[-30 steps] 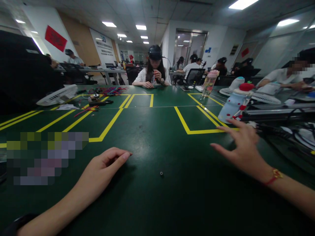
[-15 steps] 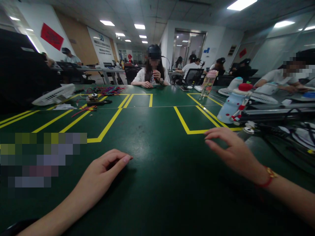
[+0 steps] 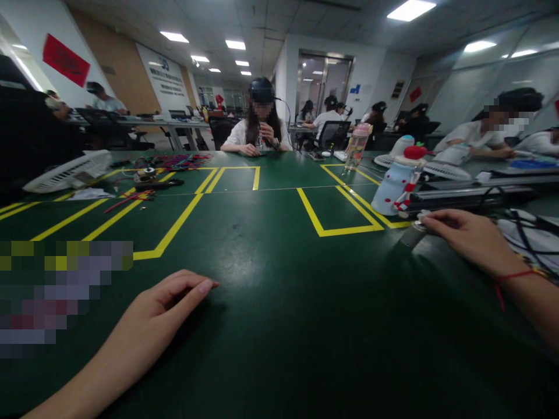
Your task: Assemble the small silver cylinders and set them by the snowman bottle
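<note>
My right hand (image 3: 474, 238) reaches over the right side of the green table (image 3: 271, 326). Its thumb and fingertips pinch the top end of a small silver metal cylinder (image 3: 413, 236), which leans a little at the tabletop; whether its base touches the table I cannot tell. A red cord circles the right wrist. On the left, my left hand (image 3: 168, 302) rests low over the table with thumb and forefinger together and nothing visible between them.
Beyond my right hand stand a light blue bottle (image 3: 388, 186) with a red top and a clear pink-lidded bottle (image 3: 358, 145). Cables (image 3: 528, 233) lie at the right edge. Tangled wires (image 3: 183, 161) and a white fan (image 3: 72, 170) are at the far left. A person (image 3: 257, 131) sits opposite.
My right hand has moved right and its fingertips have closed on the top of the metal cylinder. My left hand keeps its pose. The view has turned slightly right.
</note>
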